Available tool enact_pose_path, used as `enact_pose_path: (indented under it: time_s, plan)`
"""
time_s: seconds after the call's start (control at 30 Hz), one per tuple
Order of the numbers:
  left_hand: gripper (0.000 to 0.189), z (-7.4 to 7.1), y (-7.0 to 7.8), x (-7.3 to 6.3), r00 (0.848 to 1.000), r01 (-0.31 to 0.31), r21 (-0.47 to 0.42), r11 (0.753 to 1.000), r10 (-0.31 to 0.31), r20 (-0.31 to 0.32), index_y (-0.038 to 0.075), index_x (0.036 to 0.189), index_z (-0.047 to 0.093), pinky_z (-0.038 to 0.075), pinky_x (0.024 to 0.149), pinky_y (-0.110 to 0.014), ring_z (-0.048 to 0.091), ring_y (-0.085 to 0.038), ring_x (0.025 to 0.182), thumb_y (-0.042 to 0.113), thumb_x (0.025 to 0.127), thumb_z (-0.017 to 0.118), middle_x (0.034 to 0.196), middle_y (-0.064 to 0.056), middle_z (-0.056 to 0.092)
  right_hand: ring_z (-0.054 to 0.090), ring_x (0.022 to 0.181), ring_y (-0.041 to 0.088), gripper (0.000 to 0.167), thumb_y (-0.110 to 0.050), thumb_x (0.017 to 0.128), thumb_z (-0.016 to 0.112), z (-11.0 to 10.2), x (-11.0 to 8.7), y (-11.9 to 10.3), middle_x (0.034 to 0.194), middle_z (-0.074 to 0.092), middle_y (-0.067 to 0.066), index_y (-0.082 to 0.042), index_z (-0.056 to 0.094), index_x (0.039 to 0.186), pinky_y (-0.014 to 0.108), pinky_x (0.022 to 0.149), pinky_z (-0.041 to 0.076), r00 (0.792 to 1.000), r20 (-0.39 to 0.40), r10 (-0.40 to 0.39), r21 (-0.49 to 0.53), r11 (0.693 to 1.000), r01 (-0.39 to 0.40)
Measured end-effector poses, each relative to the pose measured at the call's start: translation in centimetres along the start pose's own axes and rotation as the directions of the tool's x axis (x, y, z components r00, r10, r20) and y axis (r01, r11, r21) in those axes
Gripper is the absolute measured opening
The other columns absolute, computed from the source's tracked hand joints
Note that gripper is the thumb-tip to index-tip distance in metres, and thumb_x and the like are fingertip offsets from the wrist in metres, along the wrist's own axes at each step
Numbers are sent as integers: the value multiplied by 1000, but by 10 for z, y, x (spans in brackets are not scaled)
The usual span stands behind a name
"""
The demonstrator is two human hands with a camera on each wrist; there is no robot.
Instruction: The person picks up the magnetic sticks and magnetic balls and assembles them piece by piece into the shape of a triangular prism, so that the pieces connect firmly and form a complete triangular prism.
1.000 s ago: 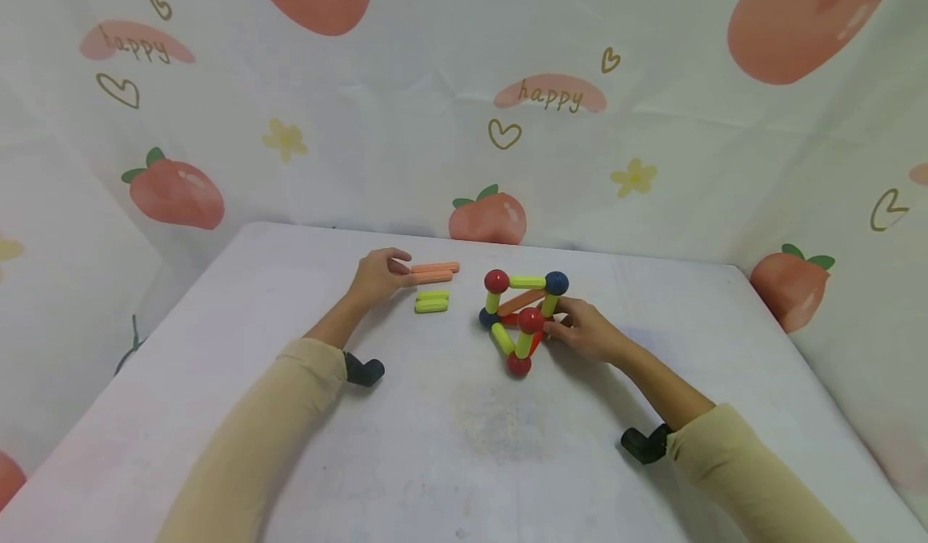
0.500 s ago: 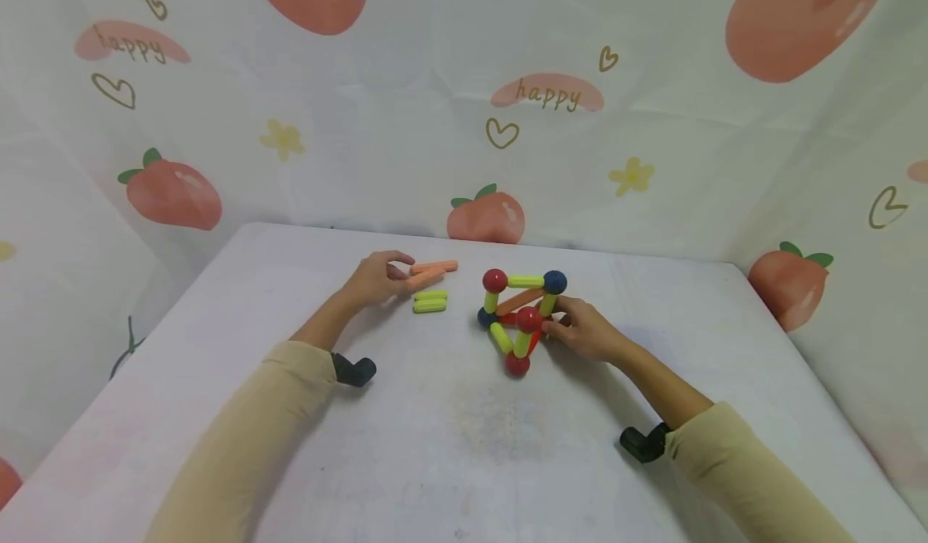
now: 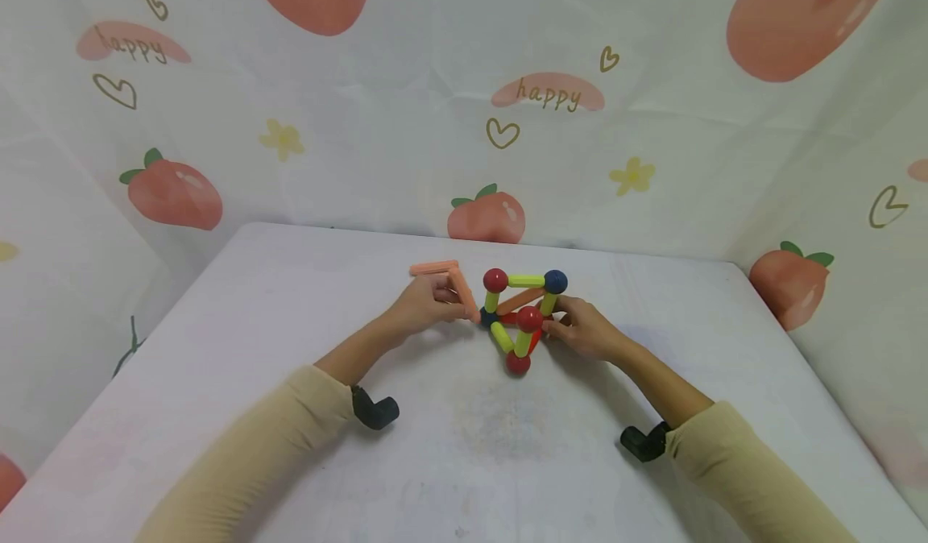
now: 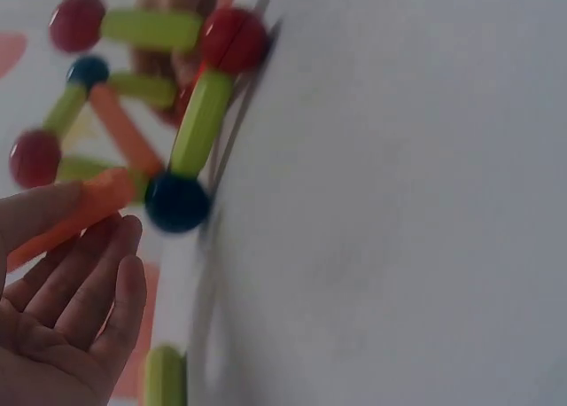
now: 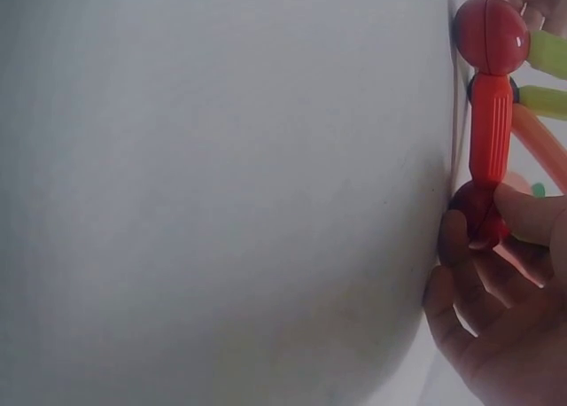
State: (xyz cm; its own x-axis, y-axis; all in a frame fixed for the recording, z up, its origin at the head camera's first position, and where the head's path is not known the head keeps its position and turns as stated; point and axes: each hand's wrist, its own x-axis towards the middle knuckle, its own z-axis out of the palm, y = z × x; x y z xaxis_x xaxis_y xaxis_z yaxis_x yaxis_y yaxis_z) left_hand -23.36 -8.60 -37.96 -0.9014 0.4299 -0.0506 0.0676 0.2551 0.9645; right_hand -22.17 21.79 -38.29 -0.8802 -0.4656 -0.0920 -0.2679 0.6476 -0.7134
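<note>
My left hand pinches an orange rod between thumb and fingers. The rod slants, its lower end close to a blue ball at the left base of a ball-and-rod frame; I cannot tell whether they touch. Yellow-green rods, red rods and an orange rod join the frame's red and blue balls. At its right base my right hand holds a red ball, thumb on one side and fingers on the other. A second red ball tops the front upright.
Another orange rod lies on the white table behind the left hand. A loose yellow-green rod shows in the left wrist view; the left hand hides that spot from the head camera. A patterned cloth hangs behind the table.
The left hand has picked up the nearer orange rod and carried it right, to the frame, turning it steeper. The right hand and the frame have stayed in place.
</note>
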Motion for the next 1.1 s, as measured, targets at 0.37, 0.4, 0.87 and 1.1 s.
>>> enact_pose_path:
  time_s: [0.37, 0.4, 0.87, 1.1]
  plan:
    - [33, 40, 5, -2, 991, 78, 47, 996, -82, 109, 1, 118, 69, 54, 76, -25, 68, -19, 87, 22, 92, 73, 95, -7, 75, 62, 92, 24, 32, -11, 99, 60, 1, 1, 0, 113, 65, 14, 4, 56, 127, 38, 87, 54, 1000, -3, -14, -10, 1000, 14]
    - [32, 41, 5, -1, 990, 69, 54, 996, -75, 117, 1, 117, 69, 54, 74, -24, 68, -19, 87, 22, 92, 72, 95, -8, 75, 63, 92, 25, 32, -10, 99, 60, 1, 1, 0, 113, 65, 14, 4, 56, 127, 38, 87, 54, 1000, -4, -15, -9, 1000, 15]
    - [30, 43, 8, 5, 987, -49, 180, 982, 21, 160, 7, 117, 73, 52, 67, -26, 62, -22, 84, 29, 97, 65, 94, -2, 72, 65, 99, 28, 34, -9, 99, 59, 0, 0, -1, 129, 61, 22, 4, 55, 130, 44, 92, 54, 1000, -17, 21, -16, 1000, -21]
    - [27, 15, 2, -4, 994, -69, 172, 983, 53, 96, 5, 117, 71, 56, 76, -33, 67, -22, 90, 20, 94, 69, 101, -4, 73, 64, 101, 28, 34, -9, 99, 58, 0, 0, -3, 130, 60, 22, 3, 55, 131, 44, 92, 53, 1000, -17, 22, -14, 1000, -22]
